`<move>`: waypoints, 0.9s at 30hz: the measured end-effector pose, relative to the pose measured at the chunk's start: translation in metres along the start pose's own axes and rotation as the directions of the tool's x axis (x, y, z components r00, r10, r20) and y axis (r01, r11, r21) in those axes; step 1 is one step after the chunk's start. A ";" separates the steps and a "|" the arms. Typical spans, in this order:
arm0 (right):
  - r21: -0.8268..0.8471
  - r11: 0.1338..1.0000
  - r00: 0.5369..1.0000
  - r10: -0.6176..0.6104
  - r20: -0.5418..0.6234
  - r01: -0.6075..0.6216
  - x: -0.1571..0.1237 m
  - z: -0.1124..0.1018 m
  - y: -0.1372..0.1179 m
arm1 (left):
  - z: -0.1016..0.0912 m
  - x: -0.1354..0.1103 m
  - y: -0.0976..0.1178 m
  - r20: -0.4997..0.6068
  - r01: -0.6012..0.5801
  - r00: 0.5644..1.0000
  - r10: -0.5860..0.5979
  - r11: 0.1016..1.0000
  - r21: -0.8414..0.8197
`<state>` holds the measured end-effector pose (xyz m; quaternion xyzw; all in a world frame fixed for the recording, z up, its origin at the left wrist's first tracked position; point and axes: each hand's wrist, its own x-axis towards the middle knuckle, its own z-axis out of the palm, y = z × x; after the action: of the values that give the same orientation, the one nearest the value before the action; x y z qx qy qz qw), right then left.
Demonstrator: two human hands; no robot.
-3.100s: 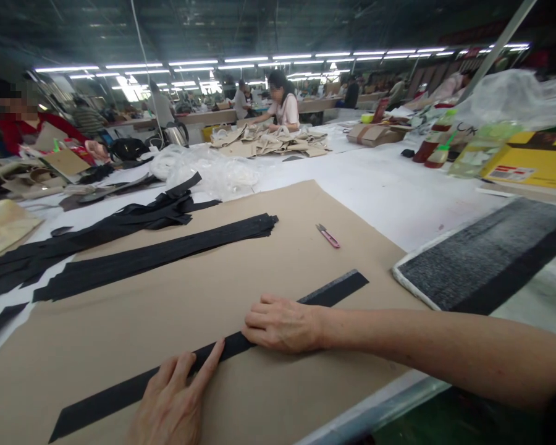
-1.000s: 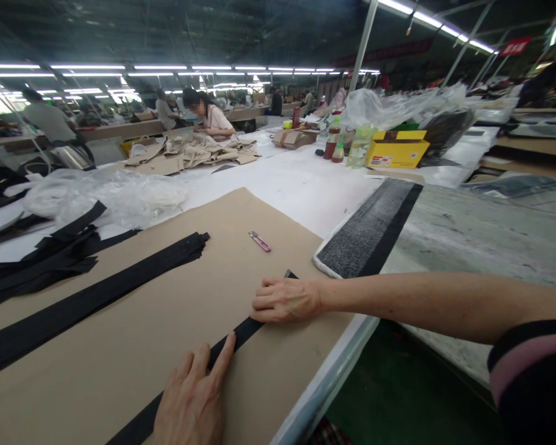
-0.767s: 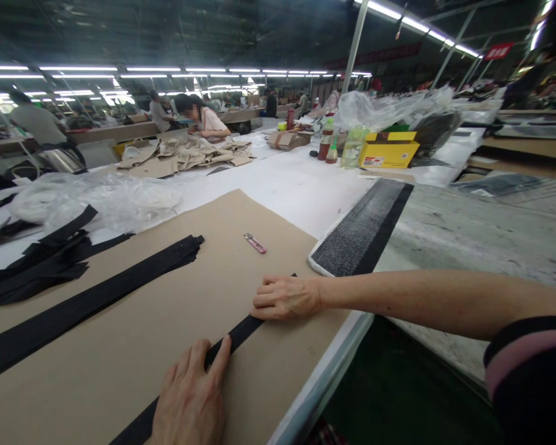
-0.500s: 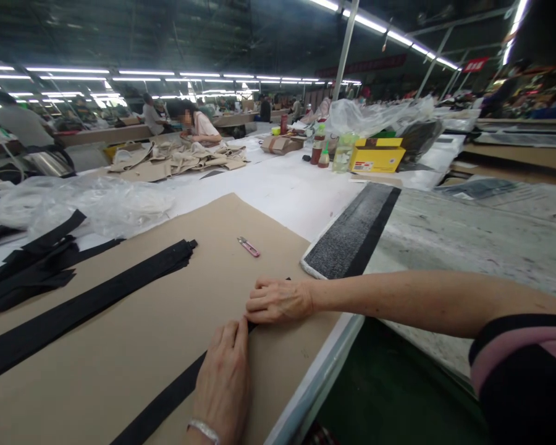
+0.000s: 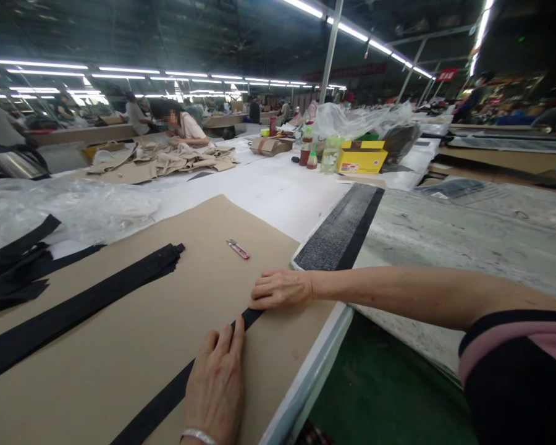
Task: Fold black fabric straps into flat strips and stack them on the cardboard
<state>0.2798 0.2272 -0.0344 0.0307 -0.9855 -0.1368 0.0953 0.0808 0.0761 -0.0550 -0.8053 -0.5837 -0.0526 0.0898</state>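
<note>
A narrow black fabric strip (image 5: 162,397) runs diagonally across the brown board (image 5: 134,346) under both hands. My left hand (image 5: 217,374) lies flat on it with the fingers stretched out, a bracelet at the wrist. Farther up the strip, my right hand (image 5: 280,289) is closed with curled fingers over the strip's far end, which it hides. A short piece of strip shows between the two hands. Beyond them, pink-handled thread snips (image 5: 238,249) lie on the board. To the left rests a stack of black strips (image 5: 88,296).
More loose black strips (image 5: 13,272) and clear plastic bags (image 5: 74,204) lie at left. A grey-and-black textile piece (image 5: 336,232) sits at right. Bottles (image 5: 331,154) and a yellow box (image 5: 362,157) stand farther back. Across the table, a person (image 5: 188,127) bends near beige cut pieces (image 5: 167,157).
My right hand has slid slightly away from my left along the strip, so the gap between them is wider. The left fingers have spread a little. The whole view has shifted.
</note>
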 end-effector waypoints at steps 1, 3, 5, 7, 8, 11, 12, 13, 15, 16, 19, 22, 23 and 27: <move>-0.004 1.000 1.000 0.008 0.004 -0.008 -0.003 -0.001 0.001 | 0.000 0.001 0.001 -0.003 -0.004 1.000 0.004 1.000 0.018; -0.014 1.000 1.000 0.020 0.011 -0.020 -0.009 -0.002 0.002 | 0.000 0.002 0.001 -0.002 -0.014 1.000 0.014 0.999 0.046; -0.024 0.999 0.999 0.030 0.019 -0.030 -0.013 -0.004 0.003 | -0.001 0.004 0.001 0.010 -0.024 1.000 0.024 0.998 0.062; -0.035 0.999 0.999 0.040 0.026 -0.039 -0.017 -0.006 0.003 | -0.003 0.005 0.002 0.027 -0.022 0.999 0.020 0.997 0.072; -0.040 0.998 0.999 0.044 0.030 -0.042 -0.018 -0.006 0.003 | -0.004 0.006 0.002 0.037 -0.019 0.999 0.016 0.997 0.076; -0.052 0.997 0.998 0.051 0.037 -0.049 -0.020 -0.008 0.003 | -0.007 0.007 0.005 0.065 -0.016 0.998 0.011 0.996 0.084; -0.055 0.997 0.998 0.051 0.040 -0.049 -0.021 -0.008 0.004 | -0.008 0.008 0.006 0.071 -0.016 0.997 0.010 0.996 0.087; -0.058 0.997 0.998 0.051 0.042 -0.049 -0.021 -0.008 0.004 | -0.010 0.008 0.007 0.072 -0.011 0.997 0.004 0.996 0.092; -0.062 0.997 0.997 0.053 0.048 -0.050 -0.023 -0.009 0.004 | -0.011 0.009 0.010 0.066 0.009 0.998 -0.016 0.994 0.108; -0.064 0.997 0.997 0.054 0.051 -0.051 -0.024 -0.009 0.005 | -0.012 0.009 0.011 0.062 0.020 0.998 -0.027 0.993 0.116; -0.072 0.995 0.996 0.066 0.063 -0.062 -0.028 -0.011 0.005 | -0.013 0.010 0.013 0.061 0.033 0.997 -0.041 0.991 0.128; -0.078 0.994 0.994 0.079 0.074 -0.073 -0.031 -0.013 0.004 | -0.013 0.011 0.014 0.064 0.029 0.997 -0.037 0.991 0.128; -0.078 0.994 0.994 0.082 0.077 -0.076 -0.031 -0.014 0.003 | -0.014 0.011 0.014 0.068 0.025 0.997 -0.034 0.991 0.130; -0.072 0.994 0.992 0.094 0.086 -0.088 -0.031 -0.015 0.001 | -0.016 0.013 0.016 0.089 0.021 0.995 -0.034 0.989 0.147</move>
<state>0.3133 0.2265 -0.0253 -0.0236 -0.9840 -0.1669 0.0585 0.1006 0.0798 -0.0382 -0.7899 -0.6007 0.0257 0.1209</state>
